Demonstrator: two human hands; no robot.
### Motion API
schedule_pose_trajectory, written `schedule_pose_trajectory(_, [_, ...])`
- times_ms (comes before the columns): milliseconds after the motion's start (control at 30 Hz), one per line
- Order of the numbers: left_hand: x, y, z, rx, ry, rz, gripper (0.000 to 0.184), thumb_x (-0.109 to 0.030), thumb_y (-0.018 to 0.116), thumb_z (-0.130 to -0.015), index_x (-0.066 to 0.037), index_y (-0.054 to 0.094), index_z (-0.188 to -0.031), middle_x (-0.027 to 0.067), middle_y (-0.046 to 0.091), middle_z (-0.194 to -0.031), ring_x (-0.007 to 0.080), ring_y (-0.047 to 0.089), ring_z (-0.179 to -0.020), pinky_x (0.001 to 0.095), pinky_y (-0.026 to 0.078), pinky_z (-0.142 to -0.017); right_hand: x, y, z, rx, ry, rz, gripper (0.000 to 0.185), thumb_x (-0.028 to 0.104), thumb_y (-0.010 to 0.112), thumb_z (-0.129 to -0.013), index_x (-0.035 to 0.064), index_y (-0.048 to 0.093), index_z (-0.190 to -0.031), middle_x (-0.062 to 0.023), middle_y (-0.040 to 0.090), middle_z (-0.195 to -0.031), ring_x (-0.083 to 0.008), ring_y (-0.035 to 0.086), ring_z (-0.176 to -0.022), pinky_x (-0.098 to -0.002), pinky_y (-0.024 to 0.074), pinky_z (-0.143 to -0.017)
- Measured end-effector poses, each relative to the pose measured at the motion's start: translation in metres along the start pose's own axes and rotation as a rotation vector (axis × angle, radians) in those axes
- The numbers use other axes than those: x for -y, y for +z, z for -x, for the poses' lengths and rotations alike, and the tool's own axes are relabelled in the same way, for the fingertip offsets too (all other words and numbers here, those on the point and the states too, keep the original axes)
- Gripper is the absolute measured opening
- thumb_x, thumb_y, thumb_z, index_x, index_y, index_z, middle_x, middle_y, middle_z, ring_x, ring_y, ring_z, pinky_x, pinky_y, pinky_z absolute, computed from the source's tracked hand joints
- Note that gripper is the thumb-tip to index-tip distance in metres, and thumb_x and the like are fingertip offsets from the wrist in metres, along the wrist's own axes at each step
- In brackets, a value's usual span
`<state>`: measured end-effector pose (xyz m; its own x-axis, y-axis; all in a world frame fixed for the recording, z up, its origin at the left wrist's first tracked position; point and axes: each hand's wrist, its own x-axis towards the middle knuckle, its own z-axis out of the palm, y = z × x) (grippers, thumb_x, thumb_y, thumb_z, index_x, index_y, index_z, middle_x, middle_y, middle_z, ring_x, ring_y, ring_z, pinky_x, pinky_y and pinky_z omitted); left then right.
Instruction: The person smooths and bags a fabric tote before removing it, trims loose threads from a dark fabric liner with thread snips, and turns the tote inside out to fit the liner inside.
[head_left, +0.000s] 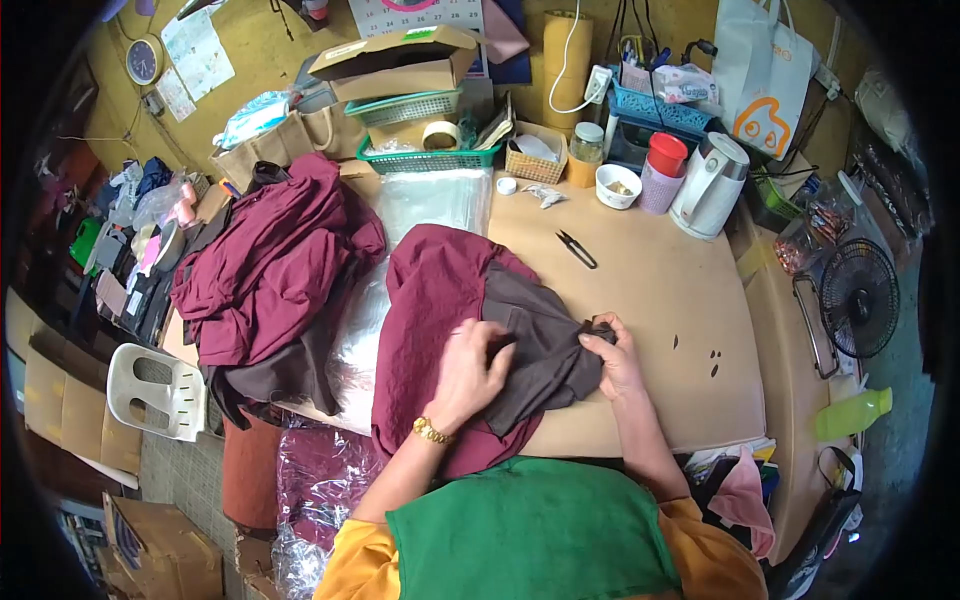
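A maroon garment with a dark grey-brown section (430,290) lies on the table in front of me. My left hand (470,368), with a gold watch on its wrist, is over the middle of the garment, thumb and fingers bent and apart with nothing visible between them. At the right end of the dark section, my right hand (614,360) pinches a bunched edge of the cloth between thumb and fingers. Black thread snips (577,250) lie on the table beyond the garment, touched by neither hand.
A heap of maroon garments (270,260) lies to the left, beside clear plastic bags (435,205). Along the back stand a green basket (385,160), a white bowl (618,186), a red-lidded tumbler (663,172) and a white kettle (710,186). Small dark pieces (714,361) lie at right.
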<state>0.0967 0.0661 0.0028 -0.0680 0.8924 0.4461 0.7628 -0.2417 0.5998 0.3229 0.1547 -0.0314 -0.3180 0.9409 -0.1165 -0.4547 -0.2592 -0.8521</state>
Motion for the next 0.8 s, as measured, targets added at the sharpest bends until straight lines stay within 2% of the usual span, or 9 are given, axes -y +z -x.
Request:
schedule_pose_trajectory(33, [0.015, 0.001, 0.012, -0.025, -0.026, -0.158, 0.03, -0.017, 0.073, -0.079, -0.004, 0.056, -0.101, 0.0155, 0.054, -0.094, 0.0341, 0.055, -0.091, 0.0437, 0.045, -0.079, -0.001, -0.006, 0.001, -0.035, 0.059, -0.126, 0.027, -0.007, 0.068, -0.074, 0.0098, 0.054, -0.09, -0.0002, 0.055, -0.091, -0.013, 0.056, -0.084, -0.0286, 0.048, -0.083])
schedule_pose_trajectory(67, [0.031, 0.002, 0.025, 0.024, -0.107, -0.24, 0.038, -0.017, 0.076, -0.076, -0.003, 0.054, -0.104, 0.0157, 0.053, -0.096, 0.0342, 0.054, -0.092, 0.0426, 0.044, -0.082, -0.005, -0.011, 0.004, -0.041, 0.06, -0.129, 0.027, -0.007, 0.068, -0.074, 0.0098, 0.054, -0.09, -0.0002, 0.055, -0.091, -0.013, 0.056, -0.084, -0.0286, 0.048, -0.083])
schedule_pose_trajectory(167, [0.036, -0.006, 0.034, -0.042, -0.165, -0.291, 0.042, -0.018, 0.079, -0.072, -0.004, 0.052, -0.1, 0.0172, 0.051, -0.097, 0.0357, 0.053, -0.088, 0.0441, 0.044, -0.079, -0.022, -0.026, 0.004, -0.07, 0.036, -0.265, 0.026, -0.007, 0.055, -0.069, 0.011, 0.051, -0.087, -0.0022, 0.053, -0.091, -0.0156, 0.054, -0.085, -0.0297, 0.0477, -0.081])
schedule_pose_trajectory(333, [0.031, -0.013, 0.025, 0.108, -0.186, -0.39, 0.047, -0.023, 0.079, -0.07, -0.003, 0.049, -0.101, 0.0171, 0.052, -0.095, 0.0367, 0.057, -0.088, 0.0458, 0.05, -0.074, -0.015, -0.017, 0.01, -0.004, 0.063, -0.255, 0.025, -0.005, 0.055, -0.069, 0.0115, 0.049, -0.086, -0.0014, 0.052, -0.089, -0.0166, 0.055, -0.085, -0.0316, 0.0483, -0.082])
schedule_pose_trajectory(433, [0.033, -0.012, 0.012, 0.161, -0.311, -0.447, 0.055, -0.025, 0.081, -0.071, 0.001, 0.046, -0.105, 0.0198, 0.058, -0.097, 0.0383, 0.065, -0.087, 0.0454, 0.056, -0.07, -0.01, -0.01, 0.011, -0.001, 0.056, -0.243, 0.025, -0.004, 0.054, -0.069, 0.0117, 0.048, -0.088, -0.0007, 0.051, -0.086, -0.0166, 0.055, -0.084, -0.0326, 0.0492, -0.083])
schedule_pose_trajectory(533, [0.024, -0.017, 0.002, 0.322, -0.326, -0.539, 0.054, -0.025, 0.08, -0.072, 0.002, 0.048, -0.105, 0.0206, 0.059, -0.1, 0.0369, 0.065, -0.089, 0.0441, 0.057, -0.073, -0.012, -0.014, 0.011, -0.009, 0.055, -0.246, 0.024, -0.003, 0.054, -0.07, 0.0111, 0.048, -0.088, -0.0009, 0.051, -0.086, -0.0166, 0.056, -0.084, -0.032, 0.0492, -0.083])
schedule_pose_trajectory(567, [0.023, -0.017, -0.002, 0.394, -0.336, -0.588, 0.048, -0.019, 0.078, -0.074, 0.002, 0.049, -0.106, 0.0206, 0.059, -0.102, 0.0344, 0.066, -0.09, 0.0415, 0.058, -0.075, -0.014, -0.017, 0.011, 0.009, 0.056, -0.245, 0.023, -0.003, 0.055, -0.07, 0.0108, 0.049, -0.088, -0.0011, 0.051, -0.086, -0.0165, 0.056, -0.084, -0.0317, 0.0491, -0.083])
schedule_pose_trajectory(700, [0.024, -0.008, 0.001, 0.456, -0.216, -0.783, 0.035, -0.005, 0.07, -0.077, 0.002, 0.051, -0.106, 0.0208, 0.06, -0.101, 0.0319, 0.068, -0.087, 0.0375, 0.059, -0.07, -0.017, -0.014, 0.011, 0.051, 0.059, -0.279, 0.023, -0.003, 0.055, -0.07, 0.0102, 0.049, -0.088, -0.0014, 0.053, -0.088, -0.0167, 0.056, -0.085, -0.032, 0.0481, -0.086])
schedule_pose_trajectory(800, [0.029, -0.013, 0.003, 0.411, -0.212, -0.713, 0.033, -0.004, 0.067, -0.078, 0.003, 0.05, -0.105, 0.0214, 0.06, -0.1, 0.0332, 0.069, -0.082, 0.0385, 0.059, -0.067, -0.012, -0.004, 0.018, 0.084, 0.034, -0.285, 0.024, -0.003, 0.055, -0.071, 0.0096, 0.049, -0.09, -0.0022, 0.054, -0.089, -0.0176, 0.057, -0.087, -0.0337, 0.0483, -0.087])
